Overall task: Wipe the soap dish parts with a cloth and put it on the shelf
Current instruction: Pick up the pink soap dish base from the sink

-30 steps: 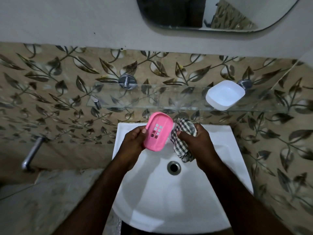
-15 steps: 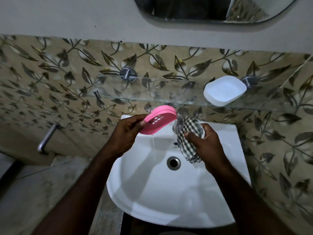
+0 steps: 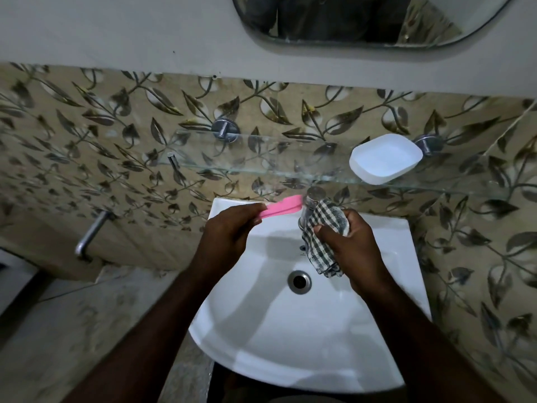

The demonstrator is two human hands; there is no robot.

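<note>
pink soap dish tray (image 3: 283, 206) is pinched in left hand (image 3: 229, 234), checked cloth (image 3: 321, 225) bunched in right hand (image 3: 356, 247).

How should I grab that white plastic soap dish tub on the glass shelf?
Pinch the near rim of the white plastic soap dish tub, thumb in the hollow. Probably come from the front and above: it sits open side up on the glass shelf, with the leaf-patterned tiled wall behind and a metal shelf bracket close at its right.
</note>
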